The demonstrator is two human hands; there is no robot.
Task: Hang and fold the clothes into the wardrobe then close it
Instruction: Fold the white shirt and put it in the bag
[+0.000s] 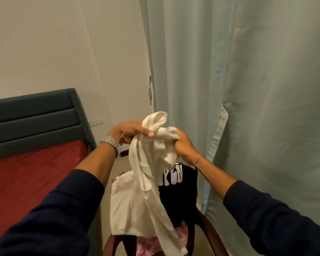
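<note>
White garment (144, 191) bunched, both hands clamped on top: left hand (129, 133), right hand (181, 143). Find shoulder seams, shake flat clear of chair (207, 228) pile, then fold.

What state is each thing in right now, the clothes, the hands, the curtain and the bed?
white garment: bunched at the top, held up, hanging unfolded.
left hand: grips the garment's top.
right hand: grips the bunched cloth.
black shirt: draped over the chair, not folded.
pink cloth: crumpled on the chair seat.
chair: loaded with clothes.
curtain: drawn shut.
bed: covered by a red sheet.
</note>
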